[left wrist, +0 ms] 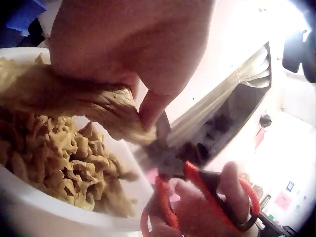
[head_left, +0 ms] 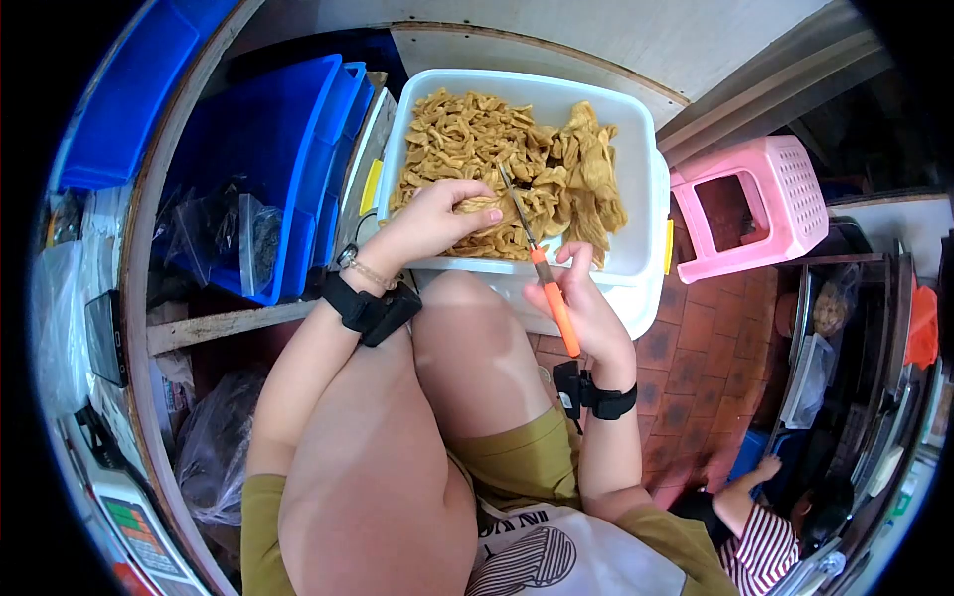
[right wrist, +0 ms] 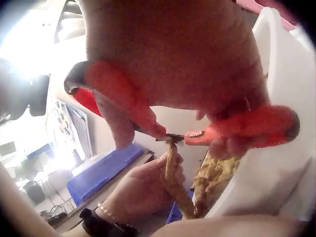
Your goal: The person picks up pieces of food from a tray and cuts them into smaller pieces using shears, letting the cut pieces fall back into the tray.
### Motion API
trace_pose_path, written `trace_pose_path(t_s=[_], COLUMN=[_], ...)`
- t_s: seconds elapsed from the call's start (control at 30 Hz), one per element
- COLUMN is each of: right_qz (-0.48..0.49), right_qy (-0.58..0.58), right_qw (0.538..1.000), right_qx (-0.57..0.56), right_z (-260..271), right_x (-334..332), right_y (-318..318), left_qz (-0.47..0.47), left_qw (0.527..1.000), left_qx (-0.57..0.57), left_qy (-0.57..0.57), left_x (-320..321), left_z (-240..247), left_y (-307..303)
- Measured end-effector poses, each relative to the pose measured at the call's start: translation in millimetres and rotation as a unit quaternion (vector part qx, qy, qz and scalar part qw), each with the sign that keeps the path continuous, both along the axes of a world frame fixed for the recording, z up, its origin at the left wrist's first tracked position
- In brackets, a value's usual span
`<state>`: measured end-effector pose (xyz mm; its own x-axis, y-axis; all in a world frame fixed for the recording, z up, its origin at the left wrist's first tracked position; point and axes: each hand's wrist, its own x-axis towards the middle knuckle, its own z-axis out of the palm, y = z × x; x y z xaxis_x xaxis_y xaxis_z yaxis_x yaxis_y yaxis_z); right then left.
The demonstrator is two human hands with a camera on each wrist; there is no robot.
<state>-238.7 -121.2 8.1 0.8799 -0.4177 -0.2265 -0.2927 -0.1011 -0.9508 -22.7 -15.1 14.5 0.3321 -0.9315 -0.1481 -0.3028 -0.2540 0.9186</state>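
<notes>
My left hand (head_left: 437, 221) pinches a wrinkled, tan, soft-looking strip (left wrist: 106, 106) between thumb and fingers, over the near left part of a white plastic tub (head_left: 644, 129). Orange-handled scissors (head_left: 557, 310) are in my right hand (head_left: 588, 303), its fingers in the handle loops. The handles stand apart in the right wrist view, with the blades at the end of the strip. Small cut tan pieces (head_left: 462, 139) heap up in the tub's left and middle. Longer uncut pieces (head_left: 593, 169) lie along its right side.
Blue plastic bins (head_left: 298, 179) holding clear bags stand at the left behind a wooden shelf edge. To the right is a pink stool (head_left: 770, 199) on red floor tiles (head_left: 686, 358). Another person in a striped shirt (head_left: 765, 541) is at the lower right, beside crowded shelves.
</notes>
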Motion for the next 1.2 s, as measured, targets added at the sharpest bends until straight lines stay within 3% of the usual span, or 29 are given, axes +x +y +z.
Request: trace_pose_path(t_s=[0.07, 0.37, 0.47, 0.67, 0.73, 0.9, 0.97, 1.2], right_qz=[0.006, -0.031, -0.053, -0.087, -0.084, -0.087, -0.069, -0.053], right_qy=[0.024, 0.062, 0.011, -0.011, -0.005, -0.027, -0.014, 0.026], right_qw=[1.0, 0.997, 0.999, 0.995, 0.996, 0.996, 0.998, 0.997], right_qx=[0.001, 0.029, 0.004, 0.053, -0.037, -0.017, -0.006, -0.039], right_z=[3, 8, -2, -7, -10, -14, -13, -8], right_x=[2, 4, 1, -4, -5, -17, -24, -23], right_y=[0, 11, 13, 14, 14, 7, 2, 5], left_qz=[-0.002, 0.048, 0.07, 0.093, 0.087, 0.103, 0.151, 0.112], left_qw=[0.998, 0.998, 0.997, 0.996, 0.996, 0.994, 0.985, 0.991], left_qx=[0.053, 0.035, 0.004, -0.011, 0.007, -0.01, -0.074, -0.062], left_qy=[-0.021, -0.023, 0.036, 0.013, 0.003, 0.024, 0.026, 0.029], left_x=[0, 0, 3, 3, 4, 4, 5, 7], left_z=[8, -5, -10, -14, -13, -15, -19, -18], left_y=[-1, -2, -2, -1, -1, -2, -4, -2])
